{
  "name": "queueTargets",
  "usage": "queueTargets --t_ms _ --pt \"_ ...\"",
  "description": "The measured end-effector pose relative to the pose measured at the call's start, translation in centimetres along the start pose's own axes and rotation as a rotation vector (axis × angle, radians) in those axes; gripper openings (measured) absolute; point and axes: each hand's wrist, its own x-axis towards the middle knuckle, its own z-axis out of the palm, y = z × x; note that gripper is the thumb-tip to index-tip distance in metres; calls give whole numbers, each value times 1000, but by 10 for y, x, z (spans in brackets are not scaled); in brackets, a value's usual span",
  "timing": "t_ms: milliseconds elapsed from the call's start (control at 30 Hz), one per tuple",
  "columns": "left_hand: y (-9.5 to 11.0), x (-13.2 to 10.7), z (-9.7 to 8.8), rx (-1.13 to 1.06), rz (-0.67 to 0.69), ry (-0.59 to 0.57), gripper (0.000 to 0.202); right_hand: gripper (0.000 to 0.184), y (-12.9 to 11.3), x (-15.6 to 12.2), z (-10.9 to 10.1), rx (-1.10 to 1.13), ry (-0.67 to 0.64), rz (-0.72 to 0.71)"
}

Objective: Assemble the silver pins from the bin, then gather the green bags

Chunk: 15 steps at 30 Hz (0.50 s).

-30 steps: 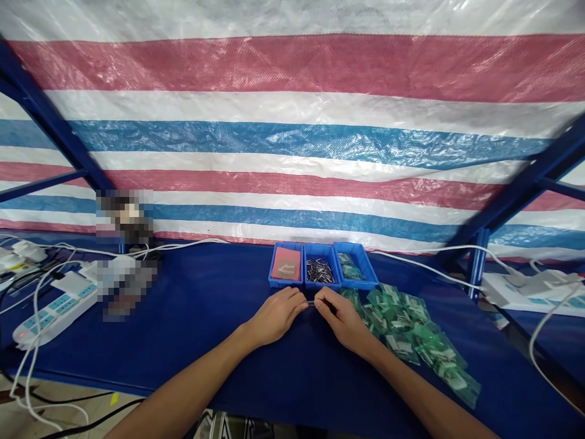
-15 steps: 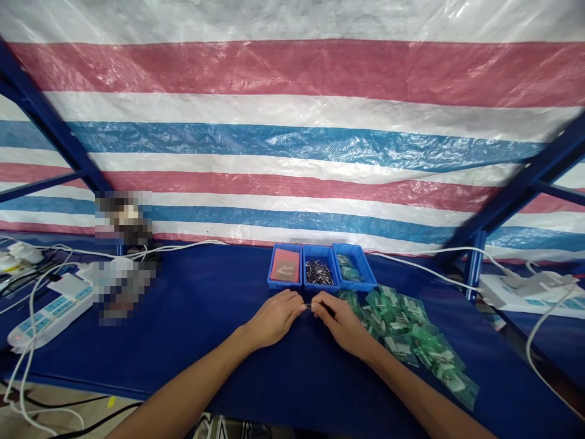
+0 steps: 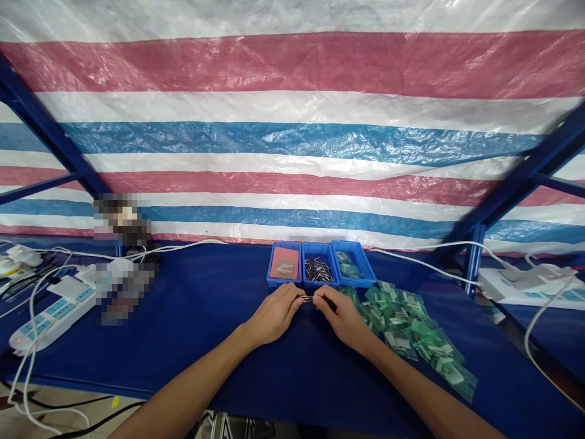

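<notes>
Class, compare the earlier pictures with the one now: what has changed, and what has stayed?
Very little: the left hand and right hand have shifted slightly toward the blue bins, and the thin pieces between them show a little more clearly. Nothing was visibly taken or let go. The bins and green packets stayed put.

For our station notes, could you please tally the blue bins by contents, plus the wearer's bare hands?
Pink-material bin: 1
Metal-piece bin: 1
Green-packet bin: 1
Bare hands (left hand, right hand): 2
Total: 5
</notes>
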Motion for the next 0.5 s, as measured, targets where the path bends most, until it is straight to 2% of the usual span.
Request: queueTargets --t_ms 100,500 --pt "0 -1 0 -46 -21 51 27 31 1 0 0 8 7 14" --pt "1 0 1 -68 10 59 25 28 -1 0 0 -22 37 -37"
